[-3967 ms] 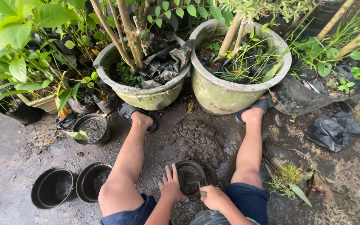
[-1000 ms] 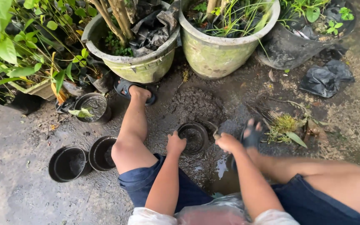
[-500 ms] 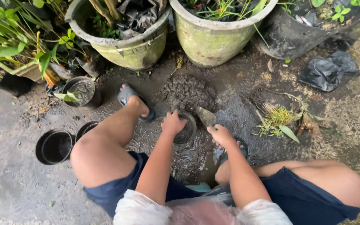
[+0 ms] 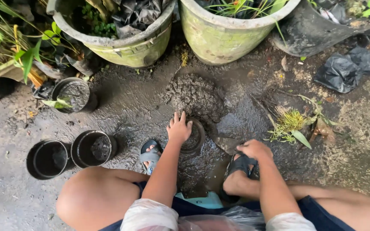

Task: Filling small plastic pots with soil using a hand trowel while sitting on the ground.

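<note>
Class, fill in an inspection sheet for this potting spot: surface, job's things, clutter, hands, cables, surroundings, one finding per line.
Surface: wet muddy ground, with a soil heap in the middle.
Job's things: small black pot of soil below the heap; trowel blade beside it.
Clutter: two black pots at left, one soil-filled pot behind them, black plastic bag, uprooted weed.
Hands: left hand pressed flat on the small pot; right hand closed by the trowel, grip hidden.
Cables: nothing seen.
Surroundings: two large green planters and leafy plants.
</note>
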